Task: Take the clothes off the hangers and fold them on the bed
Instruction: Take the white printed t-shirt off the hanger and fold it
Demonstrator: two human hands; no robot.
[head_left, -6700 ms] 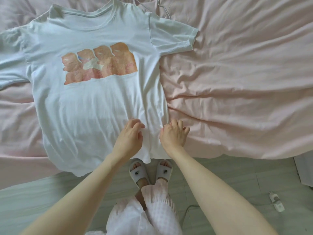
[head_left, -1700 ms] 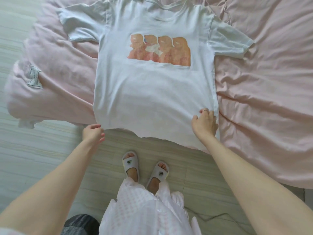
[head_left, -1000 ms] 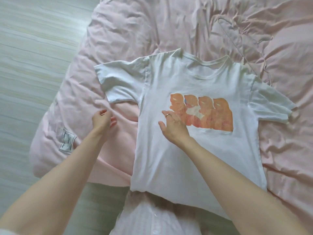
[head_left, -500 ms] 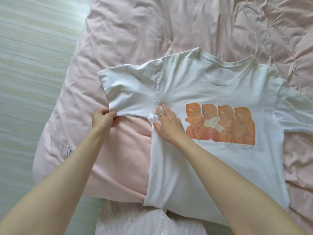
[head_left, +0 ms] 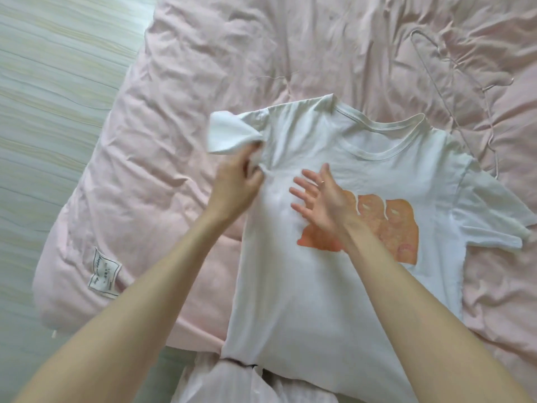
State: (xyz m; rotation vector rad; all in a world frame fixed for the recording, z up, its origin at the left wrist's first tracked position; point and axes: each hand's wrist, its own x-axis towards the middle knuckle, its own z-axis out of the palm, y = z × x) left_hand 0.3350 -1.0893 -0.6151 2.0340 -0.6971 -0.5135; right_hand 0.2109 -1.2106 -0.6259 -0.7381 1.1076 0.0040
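**Sleeve gripped, palm spread on the shirt**

Far left, wood-look floor (head_left: 52, 117), then the pink duvet (head_left: 162, 175) with its sewn label (head_left: 104, 273). Now the left hand (head_left: 236, 181), fingers curled round the white T-shirt's (head_left: 293, 286) sleeve (head_left: 229, 135), which is bunched and lifted. Just beside it the right hand (head_left: 318, 200) hovers or rests over the chest, fingers spread wide, ring showing. The shirt lies face up, orange print (head_left: 386, 225) exposed. Top right, a wire hanger (head_left: 453, 82) lies bare on the bedding.

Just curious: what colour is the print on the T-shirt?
Orange and peach, on a white T-shirt; the print shows in the head view.
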